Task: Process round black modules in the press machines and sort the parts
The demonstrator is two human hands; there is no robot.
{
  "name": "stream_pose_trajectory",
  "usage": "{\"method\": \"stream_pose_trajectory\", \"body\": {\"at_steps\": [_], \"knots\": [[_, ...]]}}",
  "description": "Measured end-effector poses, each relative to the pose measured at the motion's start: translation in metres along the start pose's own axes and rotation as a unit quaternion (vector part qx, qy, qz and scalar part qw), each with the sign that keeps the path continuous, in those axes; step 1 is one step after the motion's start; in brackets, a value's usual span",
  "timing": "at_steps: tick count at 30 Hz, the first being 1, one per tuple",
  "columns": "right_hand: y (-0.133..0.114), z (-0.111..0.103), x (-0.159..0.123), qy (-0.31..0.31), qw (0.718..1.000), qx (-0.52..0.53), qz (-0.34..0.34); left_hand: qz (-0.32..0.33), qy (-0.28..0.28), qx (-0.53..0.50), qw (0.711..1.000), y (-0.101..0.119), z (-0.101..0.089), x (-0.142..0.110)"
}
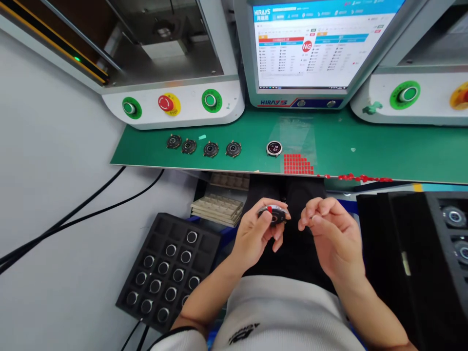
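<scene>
My left hand (258, 226) is closed around a round watch case (278, 215), held above my lap with its dark back toward me. A small red sticker (269, 209) shows on the rim of that case, by my thumb. To the right of it, apart from the case, my right hand (329, 226) has its thumb and index finger pinched together. Anything between those fingertips is too small to make out. On the green bench edge ahead lie a sheet of red square stickers (298, 164) and a watch case with a lit screen (274, 148).
Several dark watch cases (211, 149) lie in a row on the green bench (252, 126). Red scraps (361, 178) line its front edge. A foam tray (161, 234) of watch cases stands lower left, black foam trays (387, 243) at right. A monitor (281, 68) shows "NG" between two machines.
</scene>
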State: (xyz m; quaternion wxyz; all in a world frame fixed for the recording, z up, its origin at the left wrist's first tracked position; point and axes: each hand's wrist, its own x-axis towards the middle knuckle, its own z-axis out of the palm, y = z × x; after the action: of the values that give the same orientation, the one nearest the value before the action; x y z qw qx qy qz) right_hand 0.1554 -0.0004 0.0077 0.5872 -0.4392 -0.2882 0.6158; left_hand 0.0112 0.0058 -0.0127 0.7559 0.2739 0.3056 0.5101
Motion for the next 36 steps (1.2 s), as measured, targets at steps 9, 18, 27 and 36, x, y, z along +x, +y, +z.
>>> {"method": "stream_pose_trajectory", "body": {"at_steps": [9,18,27,36], "knots": [[0.009,0.005,-0.008,-0.009,0.996,-0.049,-0.072,0.104,0.025,0.098,0.989,-0.009,0.003,-0.006],[0.015,0.013,-0.01,-0.006,0.993,-0.077,-0.089,0.086,0.037,0.082,0.992,-0.01,0.003,-0.005],[0.015,0.022,-0.014,-0.021,0.995,-0.078,-0.061,0.179,0.04,0.177,0.967,-0.014,0.006,-0.012],[0.019,0.022,-0.015,-0.047,0.995,-0.069,-0.058,0.124,0.051,0.191,0.972,-0.009,0.009,-0.01]]}}
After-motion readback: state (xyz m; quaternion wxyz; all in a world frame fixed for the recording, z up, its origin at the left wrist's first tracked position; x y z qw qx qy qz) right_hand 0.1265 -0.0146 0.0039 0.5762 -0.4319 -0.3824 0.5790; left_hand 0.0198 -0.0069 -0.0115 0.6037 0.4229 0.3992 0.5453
